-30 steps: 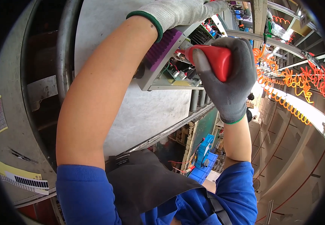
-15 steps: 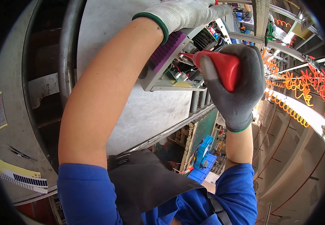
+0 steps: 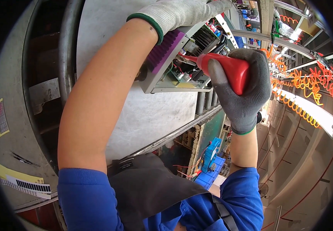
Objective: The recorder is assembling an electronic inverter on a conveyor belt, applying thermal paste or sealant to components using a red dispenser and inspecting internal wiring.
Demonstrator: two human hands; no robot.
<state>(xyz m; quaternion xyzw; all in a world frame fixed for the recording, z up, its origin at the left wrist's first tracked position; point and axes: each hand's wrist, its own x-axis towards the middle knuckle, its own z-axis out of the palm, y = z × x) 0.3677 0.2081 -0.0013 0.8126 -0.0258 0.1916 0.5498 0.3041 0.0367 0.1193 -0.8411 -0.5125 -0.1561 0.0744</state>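
Observation:
My right hand [image 3: 243, 90], in a grey coated glove, is wrapped round a red squeeze bottle [image 3: 228, 69]. The bottle is tilted, its thin red nozzle pointing left into an open metal chassis [image 3: 155, 82]. Inside sit wires, white connectors [image 3: 184, 77] and a dark finned heat sink [image 3: 207, 38]; a purple ribbed panel [image 3: 166, 52] covers the left side. Whether the nozzle touches a part, I cannot tell. My left hand [image 3: 185, 15], in a white knitted glove with a green cuff, reaches across the chassis's far side, its visible fingers stretched out. The top edge cuts off part of it.
The chassis stands on a pale metal worktop [image 3: 155, 115], with a round metal rail [image 3: 67, 50] along its left. Blue bins [image 3: 210, 173] sit below the worktop's right edge. Orange coiled air hoses [image 3: 299, 84] hang at the right. Label sheets [image 3: 24, 183] lie at far left.
The chassis and my left hand have shifted slightly left in the picture. My right hand still holds the red bottle, its nozzle tip now slightly further left.

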